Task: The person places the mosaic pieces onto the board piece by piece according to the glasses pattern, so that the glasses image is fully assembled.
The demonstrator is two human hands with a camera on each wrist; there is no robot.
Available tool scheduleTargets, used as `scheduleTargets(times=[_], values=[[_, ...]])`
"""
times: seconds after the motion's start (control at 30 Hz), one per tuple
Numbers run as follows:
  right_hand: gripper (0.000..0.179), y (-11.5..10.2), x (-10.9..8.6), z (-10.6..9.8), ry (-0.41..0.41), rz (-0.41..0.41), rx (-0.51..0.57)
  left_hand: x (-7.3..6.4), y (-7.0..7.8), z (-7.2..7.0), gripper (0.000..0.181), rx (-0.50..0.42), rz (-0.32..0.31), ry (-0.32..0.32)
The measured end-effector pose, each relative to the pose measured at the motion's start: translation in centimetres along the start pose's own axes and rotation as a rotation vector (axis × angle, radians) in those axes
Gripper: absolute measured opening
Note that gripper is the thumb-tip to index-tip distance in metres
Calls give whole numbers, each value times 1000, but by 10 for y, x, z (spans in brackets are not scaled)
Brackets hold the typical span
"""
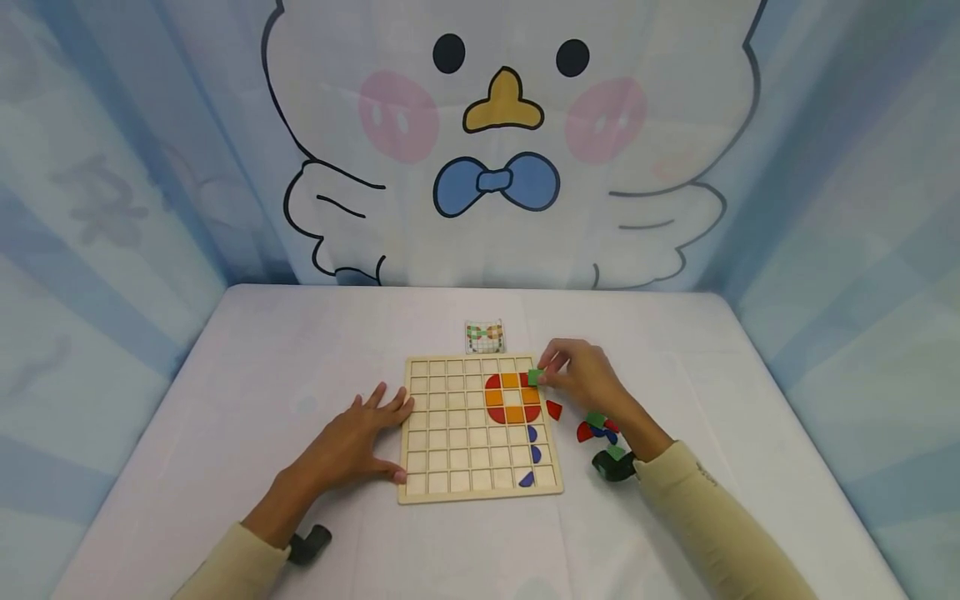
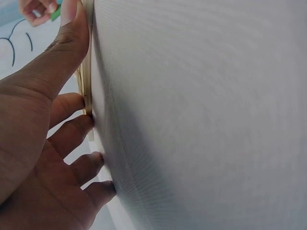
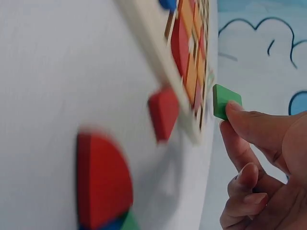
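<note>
My right hand [image 1: 583, 375] pinches a green square tile [image 3: 223, 99] between thumb and index finger, above the upper right corner of a wooden grid board [image 1: 459, 439]. On the board, red quarter-round pieces [image 1: 494, 415] and orange squares [image 1: 513, 414] form a ring around one bare cell. Blue pieces [image 1: 536, 454] sit down the right-hand column. At the board's left side, my left hand [image 1: 358, 442] lies with spread fingers, its thumb and fingertips touching the edge. In the left wrist view the thumb [image 2: 72, 28] rests along that edge.
A red piece [image 1: 554, 409] lies just right of the board. Farther right, under the right forearm, is a small pile of red, blue and green pieces [image 1: 596, 420]. A small pattern card [image 1: 484, 337] lies behind the board on the white-covered table [image 1: 315, 350]. Printed curtains surround the table.
</note>
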State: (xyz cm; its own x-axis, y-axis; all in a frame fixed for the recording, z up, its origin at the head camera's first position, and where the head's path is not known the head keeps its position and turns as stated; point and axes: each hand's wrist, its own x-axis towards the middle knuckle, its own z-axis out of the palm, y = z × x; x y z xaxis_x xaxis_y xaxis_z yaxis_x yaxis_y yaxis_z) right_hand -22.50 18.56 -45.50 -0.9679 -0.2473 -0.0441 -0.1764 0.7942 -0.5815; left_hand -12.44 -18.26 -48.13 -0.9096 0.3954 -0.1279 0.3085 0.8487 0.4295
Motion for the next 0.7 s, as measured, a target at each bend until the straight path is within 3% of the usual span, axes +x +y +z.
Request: scheduleTargets(times=[0.33, 0.7], values=[[12, -43, -1, 32, -105, -110, 112, 1, -1, 0, 112, -1, -1, -3], [16, -55, 7, 58, -100, -173, 73, 1, -2, 1, 112, 1, 11, 6]])
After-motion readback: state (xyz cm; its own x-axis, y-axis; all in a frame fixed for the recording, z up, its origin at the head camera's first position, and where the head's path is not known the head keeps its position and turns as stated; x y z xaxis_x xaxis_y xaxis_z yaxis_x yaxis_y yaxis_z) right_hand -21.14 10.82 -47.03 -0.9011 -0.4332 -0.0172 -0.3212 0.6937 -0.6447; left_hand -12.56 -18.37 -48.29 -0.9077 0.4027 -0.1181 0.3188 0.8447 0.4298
